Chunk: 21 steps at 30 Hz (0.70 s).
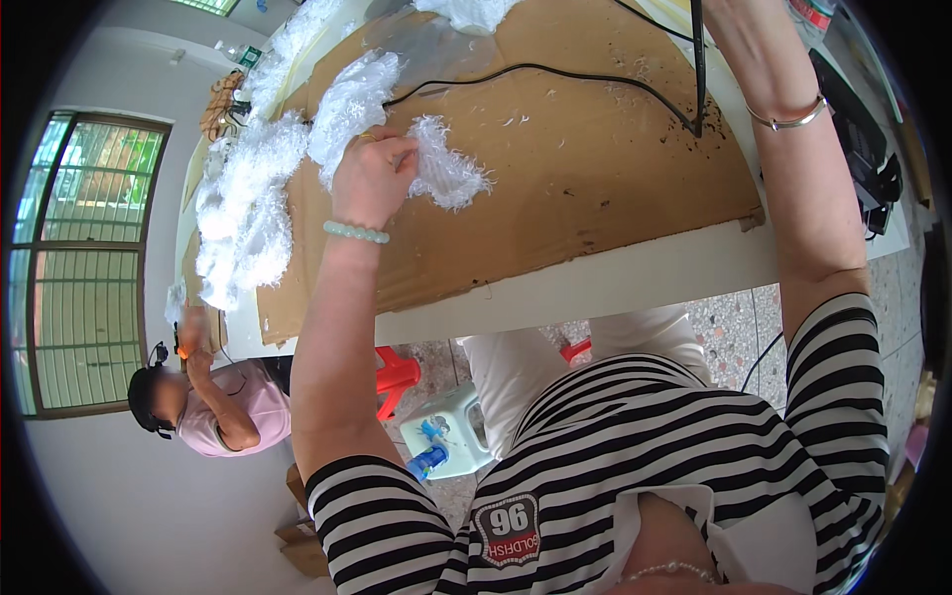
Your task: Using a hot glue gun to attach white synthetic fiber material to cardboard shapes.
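Observation:
My left hand (375, 177), wearing a pale green bead bracelet, is over the cardboard (595, 188). Its fingers are pinched together on white fluffy fringed material (448, 171), which spreads out to the right of the fingertips. Another white fluffy piece (352, 94) lies just beyond and left of the hand; whether the two are joined is hidden. At the top right edge, only the base of my right hand (736, 18) shows, and its fingers are out of sight. Close beside it hangs a black cord (698, 74), bent sharply down to the cardboard.
More white fluffy material (243, 213) is heaped along the left side of the white table (595, 288). Dark crumbs dot the cardboard. A black device (853, 139) sits at the right. At left, a person in pink (238, 407) works. Below stands a pale stool (451, 426).

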### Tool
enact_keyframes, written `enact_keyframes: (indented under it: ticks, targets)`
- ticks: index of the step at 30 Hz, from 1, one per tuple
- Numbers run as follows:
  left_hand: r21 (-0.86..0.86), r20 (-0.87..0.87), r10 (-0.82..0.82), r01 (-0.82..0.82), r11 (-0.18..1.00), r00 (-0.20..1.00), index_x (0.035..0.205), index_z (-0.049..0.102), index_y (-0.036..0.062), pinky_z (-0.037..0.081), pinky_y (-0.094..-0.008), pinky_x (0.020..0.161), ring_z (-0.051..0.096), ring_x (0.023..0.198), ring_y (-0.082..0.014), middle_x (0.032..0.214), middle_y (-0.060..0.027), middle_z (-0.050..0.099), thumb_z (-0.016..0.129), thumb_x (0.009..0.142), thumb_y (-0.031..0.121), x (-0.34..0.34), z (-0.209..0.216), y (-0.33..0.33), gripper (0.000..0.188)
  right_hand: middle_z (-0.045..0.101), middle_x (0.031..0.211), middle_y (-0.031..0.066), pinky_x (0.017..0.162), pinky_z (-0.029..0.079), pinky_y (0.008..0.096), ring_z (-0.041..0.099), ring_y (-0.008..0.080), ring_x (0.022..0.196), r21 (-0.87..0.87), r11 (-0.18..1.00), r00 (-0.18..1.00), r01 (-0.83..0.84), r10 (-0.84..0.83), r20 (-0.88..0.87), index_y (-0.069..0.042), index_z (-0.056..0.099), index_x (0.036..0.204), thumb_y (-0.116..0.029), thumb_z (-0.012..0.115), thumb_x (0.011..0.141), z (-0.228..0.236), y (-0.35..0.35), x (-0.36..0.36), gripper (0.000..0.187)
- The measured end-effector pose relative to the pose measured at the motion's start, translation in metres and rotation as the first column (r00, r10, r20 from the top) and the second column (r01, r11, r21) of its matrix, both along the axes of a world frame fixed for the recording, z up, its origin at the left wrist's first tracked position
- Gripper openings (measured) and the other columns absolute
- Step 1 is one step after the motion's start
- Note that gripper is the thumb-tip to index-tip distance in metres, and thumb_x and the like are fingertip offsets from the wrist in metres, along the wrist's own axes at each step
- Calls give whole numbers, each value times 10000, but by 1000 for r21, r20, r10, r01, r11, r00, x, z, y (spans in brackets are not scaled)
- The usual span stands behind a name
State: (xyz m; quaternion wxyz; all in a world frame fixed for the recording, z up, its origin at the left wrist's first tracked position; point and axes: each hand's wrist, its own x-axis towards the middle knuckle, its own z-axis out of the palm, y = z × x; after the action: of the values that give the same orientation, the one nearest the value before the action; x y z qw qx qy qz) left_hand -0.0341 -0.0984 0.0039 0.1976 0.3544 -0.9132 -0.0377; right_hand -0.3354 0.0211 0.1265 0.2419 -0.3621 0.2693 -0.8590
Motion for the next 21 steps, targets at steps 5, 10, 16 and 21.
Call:
enact_keyframes:
  ticks: [5,10,16,21]
  targets:
    - [134,-78,139,-127,983,987,892,645,45,467,-247,758,617,855,-176,901,-62,652,626,784,66,-8,24,8,112,619,816,67,633,540,291,563,118,622,28,999,1000,18,-18,3,-47,528,1018,-221,516,927,-2,-1,4,197]
    - [384,-161,137,-66,921,977,1039,622,18,473,-266,766,602,871,-147,903,-58,648,655,786,119,7,17,-37,275,619,814,69,626,530,287,557,120,627,57,998,1000,-1,-1,25,-49,540,945,-227,526,921,0,-5,17,180]
    - [378,194,169,-232,896,966,1119,601,1,480,-269,741,583,866,-126,925,-73,641,754,716,241,-11,16,-24,493,625,814,73,625,523,284,553,120,630,93,996,1000,14,-14,0,-48,549,906,-229,540,913,-3,-3,19,181]
    - [350,128,223,-255,901,966,1089,616,-1,478,-268,730,566,809,-124,860,-58,630,760,708,228,-12,10,-22,467,630,818,79,621,521,286,551,120,621,113,993,1000,-14,14,0,-47,553,906,-223,540,911,-1,-3,18,177]
